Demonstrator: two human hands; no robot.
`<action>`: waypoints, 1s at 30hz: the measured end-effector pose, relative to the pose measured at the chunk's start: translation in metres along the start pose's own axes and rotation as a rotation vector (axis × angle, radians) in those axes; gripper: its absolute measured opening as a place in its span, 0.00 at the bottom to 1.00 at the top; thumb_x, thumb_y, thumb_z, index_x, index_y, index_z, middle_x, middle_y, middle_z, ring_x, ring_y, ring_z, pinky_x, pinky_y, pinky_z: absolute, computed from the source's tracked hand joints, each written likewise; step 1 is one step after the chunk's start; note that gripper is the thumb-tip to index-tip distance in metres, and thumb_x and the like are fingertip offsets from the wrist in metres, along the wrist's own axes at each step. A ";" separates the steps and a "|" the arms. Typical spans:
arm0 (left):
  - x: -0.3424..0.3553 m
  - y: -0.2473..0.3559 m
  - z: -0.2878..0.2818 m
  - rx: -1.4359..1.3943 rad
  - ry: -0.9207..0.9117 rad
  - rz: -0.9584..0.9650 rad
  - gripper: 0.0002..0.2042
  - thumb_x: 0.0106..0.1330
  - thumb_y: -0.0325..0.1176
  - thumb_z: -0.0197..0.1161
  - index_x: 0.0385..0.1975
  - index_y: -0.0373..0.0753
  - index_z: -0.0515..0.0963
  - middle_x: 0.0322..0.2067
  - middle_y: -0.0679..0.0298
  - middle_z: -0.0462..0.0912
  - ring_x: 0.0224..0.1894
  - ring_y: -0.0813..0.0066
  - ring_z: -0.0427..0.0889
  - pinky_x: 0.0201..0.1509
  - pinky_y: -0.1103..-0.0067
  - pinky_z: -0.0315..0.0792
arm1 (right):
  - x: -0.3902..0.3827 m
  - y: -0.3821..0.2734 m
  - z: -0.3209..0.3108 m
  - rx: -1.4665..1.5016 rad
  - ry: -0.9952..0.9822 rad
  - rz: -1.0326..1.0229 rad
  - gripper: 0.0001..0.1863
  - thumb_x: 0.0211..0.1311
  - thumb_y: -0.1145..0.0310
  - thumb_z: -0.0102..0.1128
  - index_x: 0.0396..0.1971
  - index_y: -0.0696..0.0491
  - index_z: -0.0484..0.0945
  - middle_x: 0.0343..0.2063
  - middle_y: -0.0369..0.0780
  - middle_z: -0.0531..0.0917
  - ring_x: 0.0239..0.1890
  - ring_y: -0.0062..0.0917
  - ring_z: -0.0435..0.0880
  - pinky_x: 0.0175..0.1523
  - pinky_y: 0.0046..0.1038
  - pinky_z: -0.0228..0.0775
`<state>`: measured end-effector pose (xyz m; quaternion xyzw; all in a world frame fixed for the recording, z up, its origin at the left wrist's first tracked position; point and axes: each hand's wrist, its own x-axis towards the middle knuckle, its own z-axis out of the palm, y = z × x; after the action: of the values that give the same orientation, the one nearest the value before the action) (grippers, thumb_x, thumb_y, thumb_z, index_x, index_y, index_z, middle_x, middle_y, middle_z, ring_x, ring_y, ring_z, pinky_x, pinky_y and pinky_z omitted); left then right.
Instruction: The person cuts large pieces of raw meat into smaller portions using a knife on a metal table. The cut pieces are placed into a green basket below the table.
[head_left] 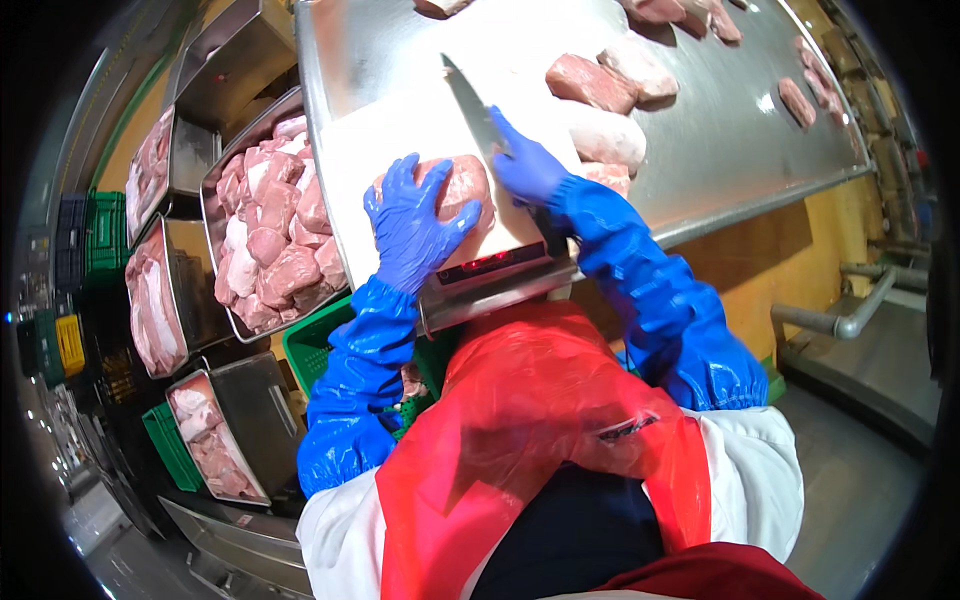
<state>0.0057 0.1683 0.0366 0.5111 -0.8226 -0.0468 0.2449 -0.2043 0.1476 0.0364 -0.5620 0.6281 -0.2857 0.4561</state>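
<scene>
Left hand (418,222) spread over meat piece (468,190) on white board (395,125), its bulk at the palm's 2 o'clock. Right hand (530,168) grasps knife (470,100), tip toward 11 o'clock. Risk: meat (likely slick) could skid under light pressure, bringing that hand near the edge.

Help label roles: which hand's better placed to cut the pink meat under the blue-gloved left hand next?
Likely the blue-gloved right hand, gripping the long steel knife; the left hand touches the meat.

Butchery workroom: steel meat-filled trays (275,118)
</scene>
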 end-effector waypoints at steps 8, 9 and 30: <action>0.003 -0.014 -0.026 -2.557 -0.079 -0.534 0.34 0.79 0.55 0.40 0.71 0.31 0.58 0.67 0.44 0.67 0.69 0.49 0.67 0.74 0.55 0.60 | -0.075 -0.018 -0.028 0.874 -0.706 0.079 0.43 0.67 0.73 0.55 0.78 0.47 0.45 0.23 0.36 0.77 0.12 0.15 0.69 0.15 0.19 0.61; 0.005 -0.008 -0.039 -2.449 -0.009 -0.594 0.34 0.78 0.55 0.40 0.71 0.31 0.58 0.68 0.44 0.66 0.69 0.48 0.67 0.74 0.55 0.59 | -0.074 -0.031 -0.014 0.717 -0.700 0.088 0.43 0.67 0.73 0.55 0.78 0.46 0.44 0.23 0.37 0.78 0.12 0.15 0.70 0.15 0.19 0.61; -0.188 -0.194 -0.010 -1.434 0.379 -0.760 0.28 0.68 0.41 0.65 0.65 0.36 0.70 0.60 0.58 0.78 0.61 0.61 0.78 0.68 0.68 0.70 | 0.010 -0.106 0.199 0.666 -0.271 -0.261 0.30 0.72 0.68 0.58 0.69 0.55 0.60 0.29 0.39 0.82 0.21 0.17 0.78 0.24 0.21 0.72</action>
<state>0.2361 0.2407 -0.0851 0.4730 -0.3096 -0.5519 0.6130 0.0216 0.1468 0.0422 -0.4912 0.3579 -0.4528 0.6523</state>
